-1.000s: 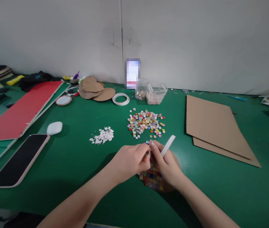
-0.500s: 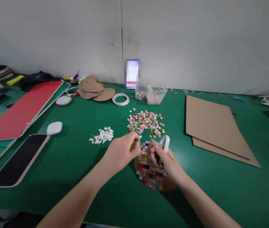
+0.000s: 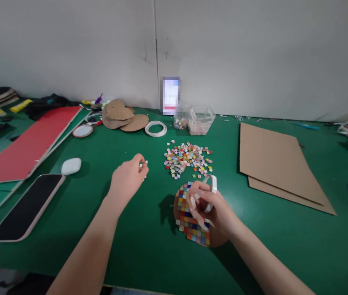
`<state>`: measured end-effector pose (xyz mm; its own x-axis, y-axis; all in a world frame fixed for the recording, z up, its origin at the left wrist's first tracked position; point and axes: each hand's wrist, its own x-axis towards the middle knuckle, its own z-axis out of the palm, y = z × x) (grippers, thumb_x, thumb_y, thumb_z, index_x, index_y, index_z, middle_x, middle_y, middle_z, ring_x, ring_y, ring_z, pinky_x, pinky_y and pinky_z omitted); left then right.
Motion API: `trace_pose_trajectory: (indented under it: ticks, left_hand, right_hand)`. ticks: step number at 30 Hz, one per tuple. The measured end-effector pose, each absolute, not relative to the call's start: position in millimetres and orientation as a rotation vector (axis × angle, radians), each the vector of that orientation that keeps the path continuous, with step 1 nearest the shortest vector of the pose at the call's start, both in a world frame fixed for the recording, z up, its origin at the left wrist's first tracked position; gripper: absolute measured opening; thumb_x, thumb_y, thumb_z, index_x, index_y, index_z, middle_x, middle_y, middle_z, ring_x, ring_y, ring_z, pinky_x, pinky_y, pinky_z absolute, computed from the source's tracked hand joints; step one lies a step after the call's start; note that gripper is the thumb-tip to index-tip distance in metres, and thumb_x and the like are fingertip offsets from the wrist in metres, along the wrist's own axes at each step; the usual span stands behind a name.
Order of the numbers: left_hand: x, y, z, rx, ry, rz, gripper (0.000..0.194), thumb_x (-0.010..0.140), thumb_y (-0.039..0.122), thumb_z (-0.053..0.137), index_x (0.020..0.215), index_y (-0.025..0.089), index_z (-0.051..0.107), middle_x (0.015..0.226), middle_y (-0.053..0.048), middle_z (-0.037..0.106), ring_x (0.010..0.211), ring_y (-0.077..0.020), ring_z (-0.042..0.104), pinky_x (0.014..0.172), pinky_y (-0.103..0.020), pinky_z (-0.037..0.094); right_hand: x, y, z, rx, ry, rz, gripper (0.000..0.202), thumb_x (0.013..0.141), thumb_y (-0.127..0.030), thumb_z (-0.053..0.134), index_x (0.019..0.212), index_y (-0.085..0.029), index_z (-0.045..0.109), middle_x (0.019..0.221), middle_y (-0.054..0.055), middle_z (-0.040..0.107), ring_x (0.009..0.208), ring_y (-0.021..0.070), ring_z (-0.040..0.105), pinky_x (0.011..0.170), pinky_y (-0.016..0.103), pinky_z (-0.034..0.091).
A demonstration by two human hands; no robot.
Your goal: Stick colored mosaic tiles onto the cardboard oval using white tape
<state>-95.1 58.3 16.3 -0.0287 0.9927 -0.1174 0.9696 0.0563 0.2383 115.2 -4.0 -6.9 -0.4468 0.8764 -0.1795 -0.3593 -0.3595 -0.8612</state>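
Note:
My left hand (image 3: 128, 175) is over the small white paper-like squares (image 3: 146, 163), covering most of that pile. Its fingertips are pinched together, and what lies between them is hidden. A roll of white tape (image 3: 213, 187) is hooked in my right hand (image 3: 212, 205), whose curled fingers hover above a round cardboard piece (image 3: 219, 239). Rows of coloured mosaic tiles (image 3: 194, 229) cover much of that cardboard. A small pale piece shows by the right fingertips. Just beyond lies a loose heap of mosaic tiles (image 3: 187, 157).
Clear containers (image 3: 201, 121) and a lit phone (image 3: 170, 96) stand at the back wall. Cardboard discs (image 3: 134, 123) and a tape ring (image 3: 155, 128) lie left of them. A dark phone (image 3: 28, 209) is at left; cardboard sheets (image 3: 272, 155) are at right.
My left hand has moved left, from beside the tiled cardboard to the white pile. My right hand stays over the cardboard with the tape roll, its fingers slightly shifted.

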Motion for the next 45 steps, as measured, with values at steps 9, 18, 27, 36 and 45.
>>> trace_pose_trajectory:
  ticks: [9, 18, 27, 36, 45]
  left_hand:
    - [-106, 62, 14, 1.939, 2.12, 0.015, 0.016, 0.085, 0.03, 0.037, 0.091, 0.019, 0.047, 0.061, -0.001, 0.057, 0.05, -0.0155, 0.05, 0.044, -0.023, 0.025]
    - [-106, 62, 13, 1.989, 2.142, 0.059, 0.021, 0.088, 0.032, 0.033, 0.074, 0.019, 0.042, 0.062, -0.001, 0.052, 0.05, -0.0138, 0.046, 0.044, -0.023, 0.022]
    - [-113, 59, 16, 1.893, 1.977, 0.02, 0.018, 0.083, 0.032, 0.036, 0.076, 0.019, 0.046, 0.07, -0.002, 0.057, 0.057, -0.0148, 0.05, 0.047, -0.024, 0.028]
    - [-129, 64, 17, 1.791, 1.849, 0.124, 0.027, 0.082, 0.033, 0.03, 0.08, 0.021, 0.054, 0.075, -0.001, 0.06, 0.06, -0.0149, 0.053, 0.05, -0.024, 0.035]
    - [-131, 66, 13, 1.762, 1.819, 0.271, 0.034, 0.083, 0.047, 0.033, 0.081, 0.021, 0.054, 0.063, 0.0, 0.055, 0.053, -0.0145, 0.051, 0.047, -0.024, 0.033]
  right_hand:
    - [117, -5, -1, -0.873, -1.025, 1.884, 0.023, 0.085, -0.028, 0.043, 0.065, -0.017, 0.045, 0.058, -0.005, 0.045, 0.036, 0.0044, 0.036, 0.039, 0.022, 0.022]
    - [116, -4, -11, -0.759, -0.932, 1.84, 0.027, 0.087, -0.031, 0.049, 0.064, -0.018, 0.042, 0.057, -0.005, 0.044, 0.037, 0.0044, 0.037, 0.035, 0.02, 0.022]
    - [116, -4, -15, -0.754, -0.879, 1.837, 0.024, 0.087, -0.029, 0.049, 0.066, -0.017, 0.046, 0.057, -0.005, 0.045, 0.036, 0.0041, 0.037, 0.034, 0.019, 0.023]
    - [116, -4, -17, -0.777, -0.899, 1.803, 0.025, 0.087, -0.024, 0.048, 0.062, -0.016, 0.046, 0.055, -0.005, 0.042, 0.037, 0.0037, 0.035, 0.034, 0.019, 0.023]
    - [116, -6, -16, -0.793, -0.927, 1.824, 0.025, 0.086, -0.023, 0.045, 0.063, -0.016, 0.044, 0.053, -0.006, 0.043, 0.035, 0.0033, 0.034, 0.034, 0.018, 0.022]
